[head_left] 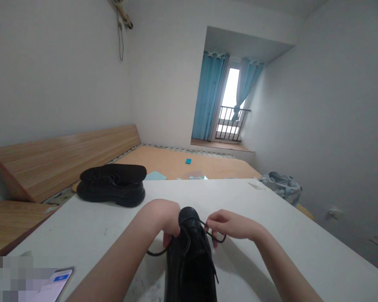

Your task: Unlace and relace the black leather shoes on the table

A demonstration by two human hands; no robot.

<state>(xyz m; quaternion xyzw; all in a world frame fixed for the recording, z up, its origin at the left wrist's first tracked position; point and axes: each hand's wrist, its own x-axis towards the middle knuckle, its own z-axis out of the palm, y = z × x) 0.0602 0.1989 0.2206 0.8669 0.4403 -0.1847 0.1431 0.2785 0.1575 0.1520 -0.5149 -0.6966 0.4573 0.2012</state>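
A black lace-up shoe (191, 251) rests on the white table in front of me, its opening toward me and its toe pointing away. At its left side is my left hand (168, 218), fingers curled in against the shoe; a dark lace end loops out below them, and the fingertips are partly hidden. My right hand (227, 223) is closed in a pinch on the black shoelace (220, 240) just right of the tongue. Lace runs across the shoe's front between both hands. A thinner lace end hangs down the shoe's right side.
On the white table (302, 251), a second black shoe (111, 193) stands at the back left with a black insole (122, 172) lying on top. A phone (55, 285) lies at the front left. Beyond are a bed (164, 157) and a fabric bag (282, 186).
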